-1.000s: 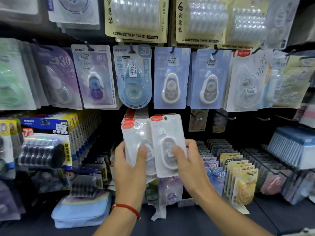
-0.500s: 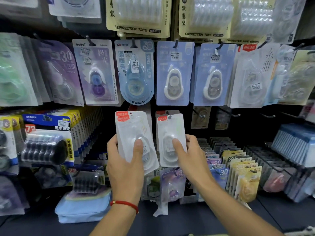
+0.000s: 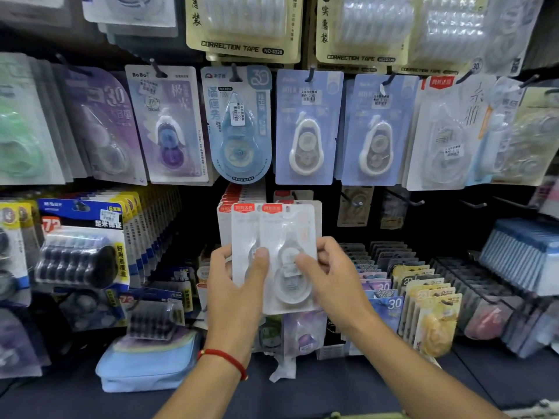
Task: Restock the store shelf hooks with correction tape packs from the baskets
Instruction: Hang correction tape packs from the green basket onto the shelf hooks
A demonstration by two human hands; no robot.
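At frame centre, the left hand (image 3: 234,285) and right hand (image 3: 331,276) pinch overlapping white correction tape packs (image 3: 281,252), fingers grasping low, seemingly to leave the top holes free for the hook.

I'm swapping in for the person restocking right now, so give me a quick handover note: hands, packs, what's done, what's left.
Left hand: grips a white correction tape pack, thumb on its front.
Right hand: holds a second white pack, overlapping the first in front.
Both packs are held together below the blue packs, in front of a row of matching red-tabbed packs already on a hook.
Done: neither held pack is on a hook yet.
Left: hang both, probably on that matching row. Bare hooks show to the right. The baskets are not in view.
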